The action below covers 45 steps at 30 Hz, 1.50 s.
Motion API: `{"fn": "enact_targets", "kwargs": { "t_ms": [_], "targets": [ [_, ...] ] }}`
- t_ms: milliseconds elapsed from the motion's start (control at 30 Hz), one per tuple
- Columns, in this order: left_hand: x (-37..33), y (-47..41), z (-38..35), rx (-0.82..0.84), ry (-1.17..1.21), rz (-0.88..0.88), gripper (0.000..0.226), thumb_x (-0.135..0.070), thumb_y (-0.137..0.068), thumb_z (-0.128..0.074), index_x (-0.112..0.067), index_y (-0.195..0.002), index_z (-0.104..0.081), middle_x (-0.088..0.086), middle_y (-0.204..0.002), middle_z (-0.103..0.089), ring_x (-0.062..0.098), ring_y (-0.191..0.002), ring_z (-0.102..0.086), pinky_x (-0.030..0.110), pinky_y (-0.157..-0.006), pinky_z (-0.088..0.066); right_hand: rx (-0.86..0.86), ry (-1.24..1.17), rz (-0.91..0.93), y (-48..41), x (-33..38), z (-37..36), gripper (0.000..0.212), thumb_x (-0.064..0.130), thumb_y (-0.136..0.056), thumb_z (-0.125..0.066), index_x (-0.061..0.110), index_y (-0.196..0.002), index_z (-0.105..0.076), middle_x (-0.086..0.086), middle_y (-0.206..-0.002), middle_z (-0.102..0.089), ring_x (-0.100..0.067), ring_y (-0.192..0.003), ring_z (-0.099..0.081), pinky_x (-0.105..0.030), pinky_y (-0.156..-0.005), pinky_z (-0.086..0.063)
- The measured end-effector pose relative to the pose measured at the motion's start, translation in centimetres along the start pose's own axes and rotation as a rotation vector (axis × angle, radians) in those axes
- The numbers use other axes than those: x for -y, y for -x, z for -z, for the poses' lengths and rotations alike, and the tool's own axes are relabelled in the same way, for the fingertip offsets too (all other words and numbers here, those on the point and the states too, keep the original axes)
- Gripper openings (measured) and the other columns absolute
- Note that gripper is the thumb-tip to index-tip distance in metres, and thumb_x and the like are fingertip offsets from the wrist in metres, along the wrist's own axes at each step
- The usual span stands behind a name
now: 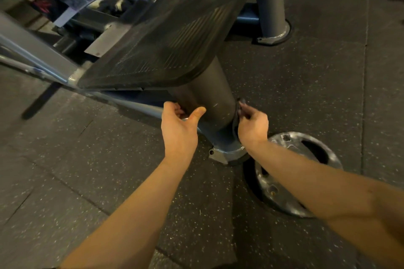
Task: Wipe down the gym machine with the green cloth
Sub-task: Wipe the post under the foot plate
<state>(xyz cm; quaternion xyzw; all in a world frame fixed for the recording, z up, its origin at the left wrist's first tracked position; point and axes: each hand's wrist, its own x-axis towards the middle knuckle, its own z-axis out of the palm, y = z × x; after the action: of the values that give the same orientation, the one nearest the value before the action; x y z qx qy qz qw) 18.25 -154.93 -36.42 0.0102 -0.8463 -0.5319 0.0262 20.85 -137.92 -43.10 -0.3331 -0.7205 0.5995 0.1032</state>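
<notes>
The right hand (253, 125) pinches the cloth (236, 119), which looks dark in this light, against the right edge of the machine's thick grey post (209, 94). The left hand (179, 125) cups the post's left edge, thumb out; its fingertips curl out of sight, so I cannot tell whether they hold anything. The ribbed footplate (170, 35) overhangs both hands. A weight plate (284, 201) lies just beside the post's base, under the right forearm, on the rubber floor (87, 159), which stretches open to the left.
</notes>
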Motion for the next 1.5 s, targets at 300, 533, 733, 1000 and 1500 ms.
{"fn": "enact_targets", "kwargs": {
  "t_ms": [300,533,733,1000,1500],
  "targets": [
    [0.1,-0.1,0.4,0.035,0.004,-0.014,0.042,-0.037,-0.083,-0.083,-0.027,-0.107,-0.05,-0.006,-0.102,-0.061,0.008,-0.092,-0.062,0.017,-0.074,-0.049,-0.07,-0.092,0.413,0.9,3.9,-1.1,0.026,0.005,-0.103,-0.051,0.017,-0.122,-0.063,-0.004,-0.121,-0.058,0.004,-0.101,-0.055,-0.004,-0.09,-0.039],
    [0.0,0.1,0.1,0.033,0.044,0.046,0.048,-0.037,-0.081,-0.084,-0.022,-0.113,-0.051,-0.004,-0.104,-0.062,0.009,-0.092,-0.063,0.023,-0.08,-0.053,0.081,0.219,-0.23,2.9,-6.6,0.6,0.024,0.009,-0.101,-0.055,0.013,-0.122,-0.064,-0.009,-0.124,-0.063,-0.03,-0.12,-0.058,-0.029,-0.094,-0.04],
    [0.5,3.6,-0.3,0.085,0.085,0.221,0.048,-0.04,-0.091,-0.074,-0.017,-0.127,-0.052,-0.003,-0.117,-0.056,0.009,-0.097,-0.058,0.014,-0.072,-0.042,0.116,0.067,-0.118,5.8,-2.4,2.2,0.034,0.016,-0.1,-0.063,0.018,-0.133,-0.055,0.003,-0.127,-0.057,-0.016,-0.12,-0.054,-0.037,-0.105,-0.047],
    [1.1,7.3,-0.8,0.35,0.212,0.214,0.027,-0.039,-0.096,-0.069,-0.023,-0.117,-0.064,-0.01,-0.107,-0.068,0.003,-0.099,-0.065,0.017,-0.08,-0.051,0.289,-0.1,0.052,7.4,1.1,2.4,0.023,0.011,-0.103,-0.057,0.023,-0.098,-0.076,-0.004,-0.099,-0.077,-0.022,-0.102,-0.072,-0.045,-0.095,-0.058],
    [-3.5,2.5,2.4,-0.275,0.301,-0.135,0.031,-0.022,-0.086,-0.081,-0.02,-0.106,-0.057,-0.004,-0.108,-0.054,0.002,-0.095,-0.057,0.015,-0.084,-0.05,0.281,0.039,0.131,4.1,7.0,4.0,0.054,0.008,-0.1,-0.058,0.029,-0.149,-0.048,0.006,-0.141,-0.057,-0.007,-0.11,-0.061,-0.034,-0.097,-0.054]
  ]
}}
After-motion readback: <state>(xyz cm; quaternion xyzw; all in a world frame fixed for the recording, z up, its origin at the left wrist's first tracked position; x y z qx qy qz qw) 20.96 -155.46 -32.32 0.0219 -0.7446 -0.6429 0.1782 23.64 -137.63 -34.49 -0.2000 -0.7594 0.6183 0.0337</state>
